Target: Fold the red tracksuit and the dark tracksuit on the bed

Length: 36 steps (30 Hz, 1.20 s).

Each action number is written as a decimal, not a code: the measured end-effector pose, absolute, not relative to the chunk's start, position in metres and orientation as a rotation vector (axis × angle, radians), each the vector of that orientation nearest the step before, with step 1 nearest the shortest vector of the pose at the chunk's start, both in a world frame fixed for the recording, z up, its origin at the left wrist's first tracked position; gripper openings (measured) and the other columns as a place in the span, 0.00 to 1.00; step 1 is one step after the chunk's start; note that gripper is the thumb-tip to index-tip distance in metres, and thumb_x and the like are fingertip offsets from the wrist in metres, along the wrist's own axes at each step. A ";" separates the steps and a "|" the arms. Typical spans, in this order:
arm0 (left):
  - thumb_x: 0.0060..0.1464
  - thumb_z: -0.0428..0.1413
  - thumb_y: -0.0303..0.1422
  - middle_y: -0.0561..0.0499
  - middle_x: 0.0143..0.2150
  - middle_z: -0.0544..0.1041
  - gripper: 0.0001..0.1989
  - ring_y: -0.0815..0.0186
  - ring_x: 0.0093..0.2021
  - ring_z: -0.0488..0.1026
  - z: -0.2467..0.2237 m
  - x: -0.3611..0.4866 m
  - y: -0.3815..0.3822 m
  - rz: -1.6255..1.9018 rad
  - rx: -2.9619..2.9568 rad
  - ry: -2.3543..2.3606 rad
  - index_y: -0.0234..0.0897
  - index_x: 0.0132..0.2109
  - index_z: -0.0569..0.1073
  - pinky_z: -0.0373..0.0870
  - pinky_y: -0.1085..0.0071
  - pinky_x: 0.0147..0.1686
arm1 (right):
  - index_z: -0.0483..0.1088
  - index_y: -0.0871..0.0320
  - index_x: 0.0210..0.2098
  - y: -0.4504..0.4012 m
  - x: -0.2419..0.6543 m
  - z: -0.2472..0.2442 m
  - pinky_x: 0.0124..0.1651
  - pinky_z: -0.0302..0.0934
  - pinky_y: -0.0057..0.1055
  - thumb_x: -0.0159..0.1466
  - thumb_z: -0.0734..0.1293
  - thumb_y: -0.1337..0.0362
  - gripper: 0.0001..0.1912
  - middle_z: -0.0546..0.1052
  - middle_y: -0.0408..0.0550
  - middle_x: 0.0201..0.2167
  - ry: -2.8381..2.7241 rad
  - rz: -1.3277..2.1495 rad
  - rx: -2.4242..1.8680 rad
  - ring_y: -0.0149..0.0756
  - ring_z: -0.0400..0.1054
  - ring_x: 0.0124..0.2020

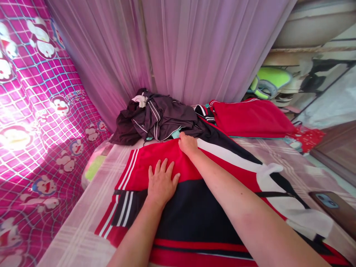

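Observation:
A red, navy and white track jacket [200,211] lies spread over the bed, its striped cuffs toward the left and its white-lined part toward the right. My left hand [162,183] rests flat on the red cloth near the cuffs, fingers spread. At the far edge of the same red cloth, my right hand [188,144] is closed on the fabric; its fingertips are partly hidden. Just beyond the right hand sits a crumpled pile of dark clothes [172,115] with white piping.
A folded red garment [250,116] lies at the back right. A phone [333,207] is at the right edge. Lilac curtains [180,48] hang behind, and a pink cartoon-print cloth [41,122] hangs on the left. The bed has a plaid sheet [80,222].

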<state>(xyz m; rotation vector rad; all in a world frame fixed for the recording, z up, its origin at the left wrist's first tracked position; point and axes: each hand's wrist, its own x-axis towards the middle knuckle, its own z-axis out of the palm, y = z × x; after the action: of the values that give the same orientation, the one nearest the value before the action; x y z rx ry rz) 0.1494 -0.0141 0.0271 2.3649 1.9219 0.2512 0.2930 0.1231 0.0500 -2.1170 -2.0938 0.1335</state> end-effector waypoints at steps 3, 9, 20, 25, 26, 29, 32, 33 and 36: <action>0.64 0.43 0.48 0.47 0.71 0.60 0.28 0.49 0.71 0.52 0.027 0.149 -0.015 0.261 2.370 1.920 0.48 0.67 0.63 0.47 0.40 0.66 | 0.70 0.53 0.56 0.121 0.289 0.050 0.54 0.62 0.36 0.71 0.56 0.62 0.18 0.80 0.50 0.47 -2.304 0.221 -1.746 0.42 0.73 0.50; 0.64 0.42 0.49 0.46 0.71 0.61 0.28 0.49 0.70 0.53 0.029 0.150 -0.016 0.268 2.362 1.916 0.46 0.66 0.64 0.49 0.40 0.66 | 0.72 0.58 0.57 0.130 0.284 0.038 0.64 0.53 0.37 0.71 0.58 0.63 0.19 0.71 0.50 0.61 -2.638 0.212 -1.259 0.39 0.64 0.60; 0.65 0.43 0.46 0.40 0.69 0.62 0.29 0.51 0.70 0.55 0.030 0.149 -0.014 0.328 2.302 1.928 0.35 0.66 0.64 0.48 0.43 0.68 | 0.72 0.54 0.57 0.076 0.283 0.069 0.61 0.59 0.34 0.69 0.57 0.64 0.21 0.76 0.48 0.57 -2.338 0.357 -1.612 0.41 0.69 0.57; 0.66 0.42 0.46 0.42 0.69 0.63 0.28 0.52 0.70 0.55 0.028 0.148 -0.014 0.336 2.332 1.920 0.39 0.66 0.64 0.49 0.44 0.67 | 0.73 0.53 0.55 0.048 0.307 0.043 0.55 0.64 0.33 0.69 0.57 0.63 0.20 0.80 0.48 0.50 -1.926 0.413 -1.828 0.40 0.74 0.50; 0.66 0.43 0.46 0.42 0.69 0.63 0.28 0.52 0.70 0.55 0.028 0.148 -0.015 0.338 2.338 1.920 0.39 0.66 0.64 0.49 0.44 0.67 | 0.74 0.53 0.54 0.044 0.313 0.037 0.54 0.64 0.32 0.69 0.56 0.63 0.20 0.80 0.48 0.49 -1.854 0.400 -1.833 0.40 0.74 0.50; 0.66 0.43 0.44 0.43 0.69 0.63 0.26 0.53 0.70 0.56 0.028 0.148 -0.016 0.351 2.328 1.930 0.39 0.65 0.66 0.50 0.45 0.68 | 0.75 0.54 0.50 0.040 0.327 0.023 0.53 0.64 0.33 0.68 0.55 0.64 0.20 0.82 0.48 0.44 -1.707 0.387 -1.843 0.39 0.75 0.47; 0.66 0.43 0.40 0.44 0.66 0.68 0.24 0.57 0.67 0.61 0.035 0.139 -0.009 0.404 2.238 1.885 0.38 0.62 0.70 0.55 0.51 0.67 | 0.76 0.53 0.48 0.042 0.332 0.021 0.52 0.65 0.33 0.67 0.56 0.64 0.18 0.82 0.47 0.41 -1.687 0.420 -1.841 0.40 0.76 0.45; 0.66 0.43 0.39 0.45 0.64 0.71 0.23 0.58 0.65 0.65 0.041 0.133 -0.004 0.430 2.202 1.858 0.38 0.61 0.71 0.59 0.55 0.65 | 0.76 0.53 0.48 0.043 0.332 0.021 0.51 0.65 0.33 0.67 0.57 0.63 0.18 0.82 0.47 0.41 -1.693 0.430 -1.834 0.40 0.76 0.45; 0.64 0.44 0.36 0.48 0.56 0.78 0.21 0.60 0.57 0.73 0.061 0.103 0.026 0.480 2.124 1.883 0.40 0.58 0.74 0.66 0.63 0.59 | 0.76 0.52 0.48 0.046 0.331 0.021 0.50 0.65 0.32 0.67 0.56 0.64 0.18 0.83 0.46 0.40 -1.706 0.442 -1.827 0.39 0.76 0.43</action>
<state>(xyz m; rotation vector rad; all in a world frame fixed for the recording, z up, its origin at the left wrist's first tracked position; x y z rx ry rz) 0.1029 0.0257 0.0610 2.1243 1.8831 0.4801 0.3308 0.0460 0.0214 -1.8269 -1.7058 0.4422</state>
